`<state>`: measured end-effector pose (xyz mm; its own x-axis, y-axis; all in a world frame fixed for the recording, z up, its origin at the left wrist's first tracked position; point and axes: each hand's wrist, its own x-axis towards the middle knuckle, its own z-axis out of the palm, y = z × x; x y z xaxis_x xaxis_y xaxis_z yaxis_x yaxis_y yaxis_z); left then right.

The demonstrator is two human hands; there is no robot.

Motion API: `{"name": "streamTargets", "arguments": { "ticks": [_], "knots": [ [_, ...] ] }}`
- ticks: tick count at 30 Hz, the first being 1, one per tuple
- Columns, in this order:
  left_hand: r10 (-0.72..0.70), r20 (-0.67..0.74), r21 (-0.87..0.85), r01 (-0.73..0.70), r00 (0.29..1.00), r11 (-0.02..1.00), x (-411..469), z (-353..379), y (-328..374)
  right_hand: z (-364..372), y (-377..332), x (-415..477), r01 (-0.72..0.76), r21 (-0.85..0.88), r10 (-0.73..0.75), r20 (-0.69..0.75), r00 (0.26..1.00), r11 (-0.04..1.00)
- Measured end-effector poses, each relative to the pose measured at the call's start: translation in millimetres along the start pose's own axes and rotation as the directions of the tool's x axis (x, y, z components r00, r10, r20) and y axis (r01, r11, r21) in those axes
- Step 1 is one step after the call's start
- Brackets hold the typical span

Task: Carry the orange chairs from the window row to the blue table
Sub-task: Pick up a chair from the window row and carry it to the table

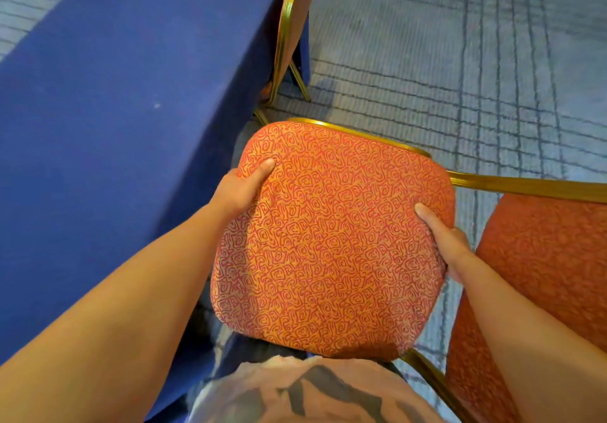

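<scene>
An orange chair (pixel 331 238) with a red swirl pattern and a gold metal frame fills the middle of the view, its padded seat facing up at me. My left hand (pixel 243 186) grips the seat's left edge, thumb on top. My right hand (pixel 443 238) grips the right edge, thumb on the fabric, fingers hidden underneath. The blue table (pixel 108 127), covered in a blue cloth, runs along the left, right beside the chair.
A second orange chair (pixel 295 35) stands at the table's far end, back toward me. A third orange chair (pixel 542 274) is at the right, close to my right arm. Grey-blue lined carpet (pixel 460 61) spreads beyond.
</scene>
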<state>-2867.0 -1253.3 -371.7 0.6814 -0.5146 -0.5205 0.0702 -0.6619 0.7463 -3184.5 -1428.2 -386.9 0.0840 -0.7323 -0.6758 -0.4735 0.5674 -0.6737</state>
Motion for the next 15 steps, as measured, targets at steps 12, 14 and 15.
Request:
{"name": "streamTargets", "arguments": {
  "ticks": [12, 14, 15],
  "knots": [
    [-0.193, 0.022, 0.031, 0.192, 0.981, 0.981, 157.1, 25.6, 25.1, 64.4, -74.0, 138.1, -0.151, -0.113, 0.156, 0.035, 0.987, 0.982],
    [-0.199, 0.032, 0.028, 0.198, 0.979, 0.98, 172.8, 28.4, 20.1, 74.8, -79.0, 150.5, -0.156, -0.116, 0.159, 0.018, 0.987, 0.981],
    [-0.225, 0.031, 0.029, 0.224, 0.974, 0.974, 190.4, 32.2, 16.0, 83.1, -81.1, 165.0, -0.17, -0.121, 0.174, 0.018, 0.985, 0.978]
  ]
}}
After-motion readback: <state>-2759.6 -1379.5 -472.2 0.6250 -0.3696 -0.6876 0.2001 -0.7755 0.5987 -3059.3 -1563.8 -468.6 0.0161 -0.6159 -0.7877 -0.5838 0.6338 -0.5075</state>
